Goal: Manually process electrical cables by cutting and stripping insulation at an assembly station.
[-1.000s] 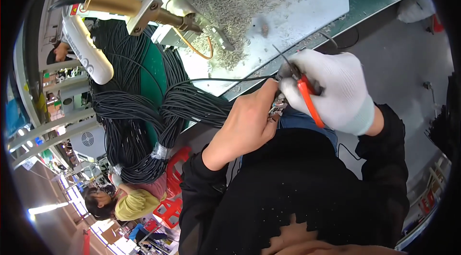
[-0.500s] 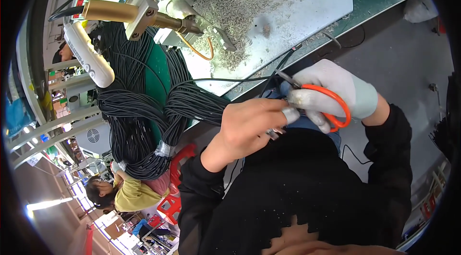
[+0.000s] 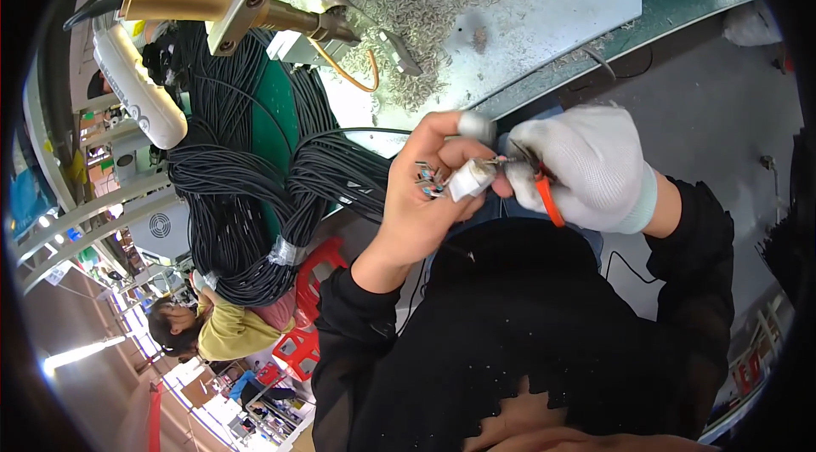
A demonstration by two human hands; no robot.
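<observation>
My left hand (image 3: 416, 197), bare except for white wrappings on some fingers, is closed in front of my chest. In its palm lies a bunch of small coloured wire ends (image 3: 429, 179) with shiny bits. A thin dark piece (image 3: 497, 160) passes between its fingertips and my right hand; its kind is unclear. In a white glove, my right hand (image 3: 586, 167) grips orange-handled scissors (image 3: 549, 201). Their blades are blurred and partly covered by the glove, close to the left fingertips.
Black cable bundles (image 3: 242, 193) hang over the green bench (image 3: 276, 112) at left. Metal scraps (image 3: 408, 44) cover a white board (image 3: 544, 35) under a brass-coloured machine part (image 3: 183, 1). Red stools (image 3: 297, 352) and a co-worker in yellow (image 3: 234, 331) are at lower left.
My left hand has turned and opened its palm upward, so the wire ends now show. The scissors have tilted, with less of the orange handle visible. The view has shifted slightly.
</observation>
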